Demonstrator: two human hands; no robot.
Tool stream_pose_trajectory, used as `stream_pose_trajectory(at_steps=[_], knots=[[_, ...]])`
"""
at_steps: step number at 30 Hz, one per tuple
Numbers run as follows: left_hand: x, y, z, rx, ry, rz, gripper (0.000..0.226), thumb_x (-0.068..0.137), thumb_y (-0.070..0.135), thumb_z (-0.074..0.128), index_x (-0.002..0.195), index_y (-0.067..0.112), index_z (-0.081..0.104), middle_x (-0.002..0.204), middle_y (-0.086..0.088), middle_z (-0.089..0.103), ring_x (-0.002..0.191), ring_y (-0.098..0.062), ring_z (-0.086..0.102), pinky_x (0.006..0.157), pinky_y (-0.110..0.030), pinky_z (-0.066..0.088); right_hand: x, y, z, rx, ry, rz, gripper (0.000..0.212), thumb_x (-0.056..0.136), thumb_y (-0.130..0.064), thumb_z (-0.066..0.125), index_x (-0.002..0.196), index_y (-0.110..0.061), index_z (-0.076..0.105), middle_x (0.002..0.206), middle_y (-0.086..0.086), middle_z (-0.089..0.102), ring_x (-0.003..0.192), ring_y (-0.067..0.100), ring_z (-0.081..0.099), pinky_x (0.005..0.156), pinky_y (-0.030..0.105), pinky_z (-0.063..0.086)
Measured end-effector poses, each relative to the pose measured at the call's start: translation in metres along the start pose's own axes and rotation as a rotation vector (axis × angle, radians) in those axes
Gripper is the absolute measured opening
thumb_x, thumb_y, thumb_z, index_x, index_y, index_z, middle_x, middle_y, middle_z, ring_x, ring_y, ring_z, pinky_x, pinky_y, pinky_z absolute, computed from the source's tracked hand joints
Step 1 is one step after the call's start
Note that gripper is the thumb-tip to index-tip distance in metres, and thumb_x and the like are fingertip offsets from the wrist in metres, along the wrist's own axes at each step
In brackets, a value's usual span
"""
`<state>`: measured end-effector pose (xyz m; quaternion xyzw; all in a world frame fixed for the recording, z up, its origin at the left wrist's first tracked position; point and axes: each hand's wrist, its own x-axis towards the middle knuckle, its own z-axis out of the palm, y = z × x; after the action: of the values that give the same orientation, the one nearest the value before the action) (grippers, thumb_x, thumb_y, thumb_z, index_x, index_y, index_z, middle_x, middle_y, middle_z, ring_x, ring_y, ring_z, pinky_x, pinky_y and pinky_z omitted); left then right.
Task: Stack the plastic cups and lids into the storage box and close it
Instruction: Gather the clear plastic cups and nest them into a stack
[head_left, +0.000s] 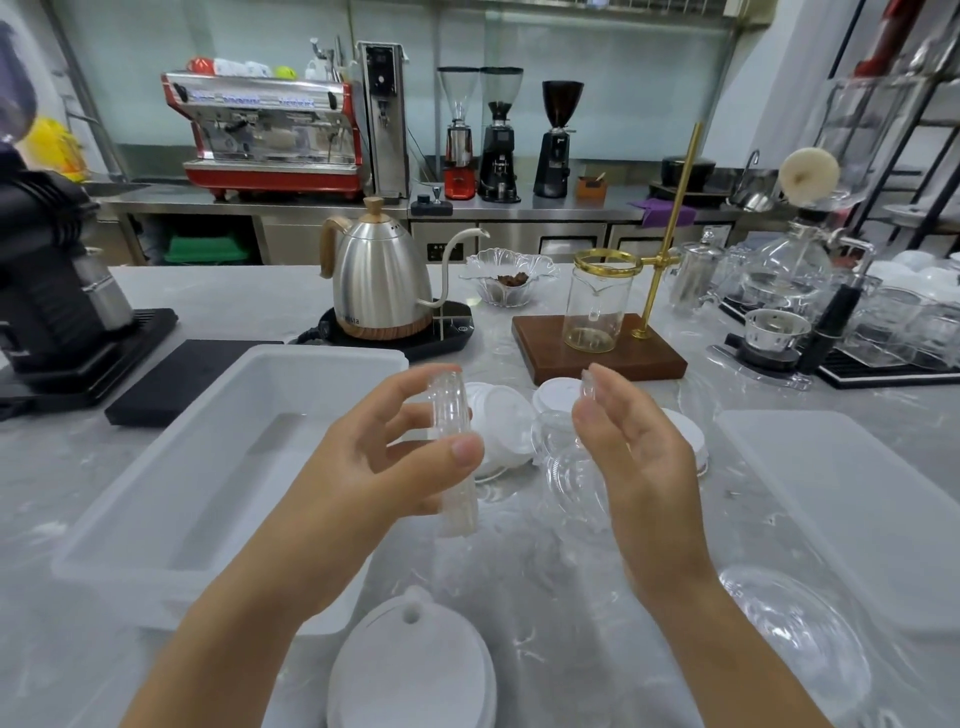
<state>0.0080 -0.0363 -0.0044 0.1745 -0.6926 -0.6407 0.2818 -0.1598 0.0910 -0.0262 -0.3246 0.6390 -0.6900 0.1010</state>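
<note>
Both my hands hover above the table: left hand (395, 441) pinches a stack of clear plastic lids (453, 447) beside the open white storage box (156, 499); right hand (631, 457) fingertips pinch another clear lid (589, 387).

Readable text: barely any.
My kettle (382, 280), frame center, shows partial letters "sta" low on its steel body; rest too blurred.
</note>
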Motion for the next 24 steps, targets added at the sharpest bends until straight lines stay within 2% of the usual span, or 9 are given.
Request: stream_pose_trajectory(at_steps=[3,6,10,14,20,24], knots=[[0.0,0.0,0.0,0.015,-0.01,0.011,0.064,0.06,0.05,0.082,0.121,0.048,0.068,0.127,-0.007,0.07,0.103,-0.022,0.076,0.085,-0.048,0.063,-0.01,-0.001,0.011,0.175,-0.095,0.026,0.064,0.069,-0.069,0.068,0.124,-0.038,0.064,0.123,-0.007,0.07,0.121,0.01,0.062,0.1,0.033,0.048],[-0.001,-0.001,0.0,0.046,-0.034,0.037,0.066,0.058,0.046,0.086,0.122,0.046,0.068,0.121,-0.003,0.073,0.105,-0.019,0.075,0.077,-0.03,0.063,-0.017,0.0,0.019,0.258,-0.197,0.035,0.078,0.062,-0.075,0.074,0.129,-0.035,0.062,0.128,-0.004,0.068,0.125,0.02,0.061,0.104,0.042,0.049],[-0.002,-0.003,0.001,0.123,-0.075,0.058,0.077,0.056,0.045,0.091,0.128,0.045,0.064,0.125,0.002,0.071,0.113,-0.02,0.071,0.084,-0.039,0.063,-0.022,-0.003,0.023,0.278,-0.293,0.053,0.085,0.059,-0.073,0.077,0.132,-0.032,0.06,0.132,-0.007,0.066,0.125,0.019,0.061,0.103,0.043,0.051],[-0.002,-0.003,0.003,0.162,-0.104,0.073,0.079,0.058,0.046,0.093,0.131,0.046,0.062,0.131,0.001,0.067,0.119,-0.019,0.068,0.084,-0.038,0.063,-0.024,-0.004,0.025,0.253,-0.329,0.039,0.089,0.06,-0.07,0.078,0.136,-0.028,0.057,0.136,-0.005,0.064,0.129,0.019,0.058,0.109,0.045,0.045],[-0.002,-0.003,0.003,0.163,-0.104,0.092,0.079,0.06,0.045,0.093,0.132,0.047,0.061,0.129,0.005,0.068,0.12,-0.016,0.067,0.084,-0.035,0.063,-0.025,-0.005,0.027,0.279,-0.349,0.031,0.092,0.058,-0.068,0.079,0.136,-0.023,0.058,0.134,0.004,0.064,0.128,0.027,0.059,0.105,0.044,0.049],[-0.002,-0.003,0.002,0.163,-0.118,0.101,0.08,0.06,0.046,0.093,0.133,0.047,0.06,0.131,0.008,0.068,0.123,-0.015,0.066,0.086,-0.037,0.063,-0.026,-0.006,0.028,0.281,-0.355,0.032,0.092,0.059,-0.07,0.077,0.136,-0.024,0.058,0.134,0.005,0.064,0.128,0.026,0.058,0.104,0.043,0.05]])
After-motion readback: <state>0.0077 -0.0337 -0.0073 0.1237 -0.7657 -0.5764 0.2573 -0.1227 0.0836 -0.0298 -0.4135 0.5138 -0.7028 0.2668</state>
